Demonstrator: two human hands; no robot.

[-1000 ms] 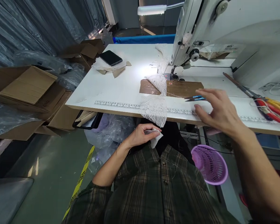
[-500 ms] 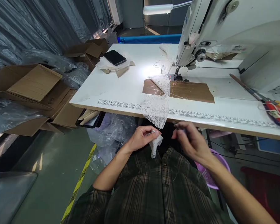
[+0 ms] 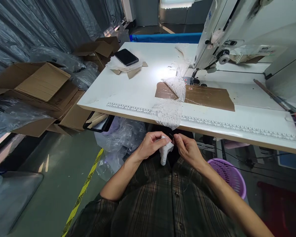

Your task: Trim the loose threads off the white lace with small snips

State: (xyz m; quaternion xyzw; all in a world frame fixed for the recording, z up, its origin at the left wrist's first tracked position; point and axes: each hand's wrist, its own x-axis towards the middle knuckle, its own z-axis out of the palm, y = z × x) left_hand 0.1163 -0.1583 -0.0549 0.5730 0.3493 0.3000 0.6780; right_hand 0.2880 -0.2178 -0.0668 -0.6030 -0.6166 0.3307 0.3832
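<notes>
My left hand (image 3: 151,144) pinches a small bunched piece of white lace (image 3: 164,154) in front of my shirt, and its lower end hangs below the fingers. Close beside it, my right hand (image 3: 187,148) is closed on a small dark object (image 3: 171,135), whose tip points at the lace; its kind cannot be made out. Above both hands, a strip of white lace (image 3: 169,113) lies over the table's front edge and runs back toward the sewing machine's needle area (image 3: 193,79).
A brown cardboard piece (image 3: 209,98) lies under the lace on the white table (image 3: 128,89). A phone (image 3: 126,57) rests on cloth at the back left. Scissors (image 3: 281,98) lie at the right. Cardboard boxes (image 3: 44,85) stand left; a purple basket (image 3: 228,176) is below right.
My right hand has moved left and down to the lace in my left hand, and a dark tip now shows at its fingers. The view has shifted slightly.
</notes>
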